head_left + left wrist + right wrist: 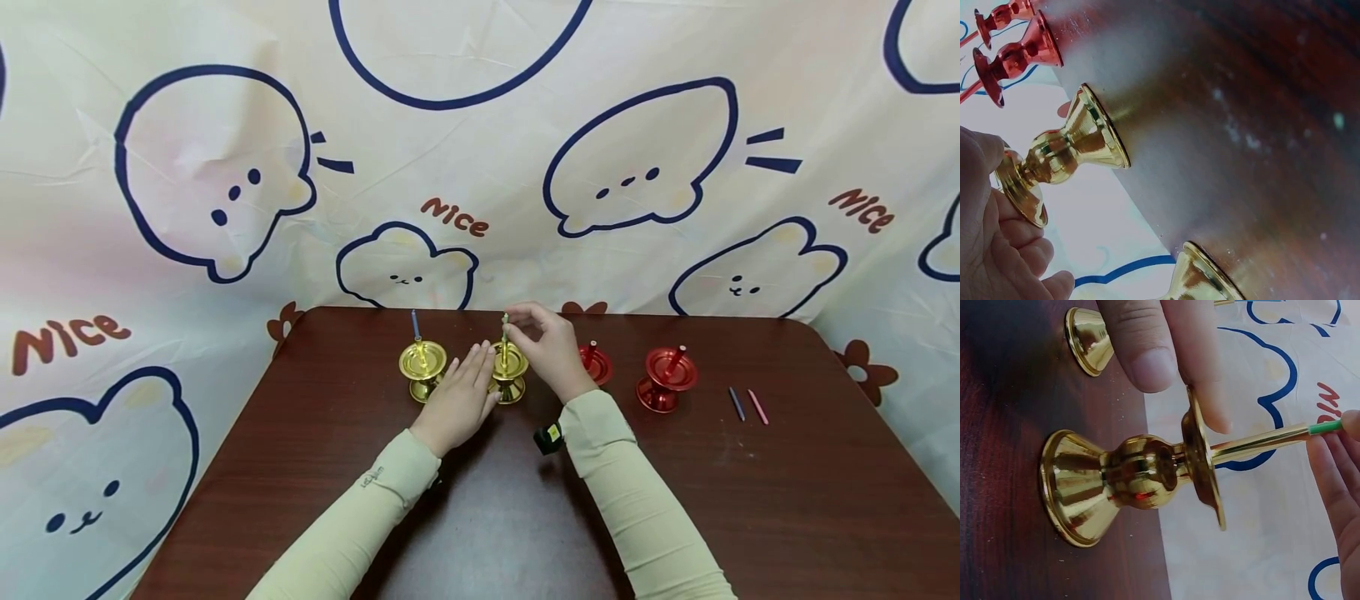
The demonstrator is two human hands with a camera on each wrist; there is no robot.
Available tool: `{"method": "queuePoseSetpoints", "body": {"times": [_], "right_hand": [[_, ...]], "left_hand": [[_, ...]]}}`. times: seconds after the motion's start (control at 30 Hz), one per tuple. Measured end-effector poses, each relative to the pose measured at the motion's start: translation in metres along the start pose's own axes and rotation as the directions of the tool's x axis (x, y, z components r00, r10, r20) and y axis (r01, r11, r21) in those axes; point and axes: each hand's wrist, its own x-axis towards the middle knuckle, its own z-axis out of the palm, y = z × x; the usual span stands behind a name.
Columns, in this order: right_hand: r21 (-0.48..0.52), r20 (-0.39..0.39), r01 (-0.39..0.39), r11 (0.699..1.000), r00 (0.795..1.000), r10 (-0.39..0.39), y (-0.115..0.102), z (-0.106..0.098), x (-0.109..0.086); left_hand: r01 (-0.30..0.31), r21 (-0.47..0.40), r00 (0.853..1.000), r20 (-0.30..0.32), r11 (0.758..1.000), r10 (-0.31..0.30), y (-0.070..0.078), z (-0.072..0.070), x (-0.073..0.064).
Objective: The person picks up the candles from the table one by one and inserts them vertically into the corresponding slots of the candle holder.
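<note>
"What's standing farthest left on the table (750,517)?"

"A gold candle holder (423,388), upright, with a blue candle (416,325) rising from its tube."

"And just right of that?"

"The left hand (459,398). It grips the dish edge of the second gold candle holder (1141,475) between thumb and fingers. That holder stands upright too."

"Where's the green candle (1324,427), then?"

"At the top of that second holder's slim gold tube, its lower end meeting the opening. I can't tell how far in it sits. The right hand (553,346) pinches it there between thumb and fingertip."

"What's by that sleeve cuff?"

"A black device (550,437) with a yellow patch."

"Farther right?"

"A red candle holder (600,365), partly hidden behind the right hand, then another red candle holder (660,393) in plain view, upright."

"And those little sticks at the end?"

"A loose blue candle (737,404) and a pink candle (758,407), lying near each other, slightly apart. Behind everything hangs a cloth (495,167) printed with blue-outlined animals."
</note>
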Motion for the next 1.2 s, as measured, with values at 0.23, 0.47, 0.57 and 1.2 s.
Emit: {"method": "queuePoseSetpoints", "body": {"times": [0.23, 0.47, 0.57, 1.2], "right_hand": [[-0.003, -0.011, 0.025, 1.000, 1.000, -0.025, -0.0025, -0.0016, 0.0029], [-0.019, 0.002, 0.012, 1.000, 1.000, -0.012, -0.0055, -0.0010, 0.0033], [-0.025, 0.019, 0.007, 1.000, 1.000, -0.006, -0.0065, -0.0006, 0.0032], [-0.130, 0.059, 0.023, 0.991, 0.998, -0.015, -0.0079, -0.0014, 0.0048]], "left_hand": [[-0.001, -0.002, 1.000, 0.002, 1.000, 0.001, -0.0009, -0.0011, 0.0011], [0.008, -0.018, 1.000, 0.007, 1.000, -0.008, 0.0000, -0.0024, 0.0017], [0.010, -0.036, 1.000, 0.004, 0.999, -0.009, 0.0008, -0.0029, 0.0010], [0.006, -0.029, 1.000, -0.011, 1.000, -0.006, 0.0011, -0.0007, 0.0004]]}}
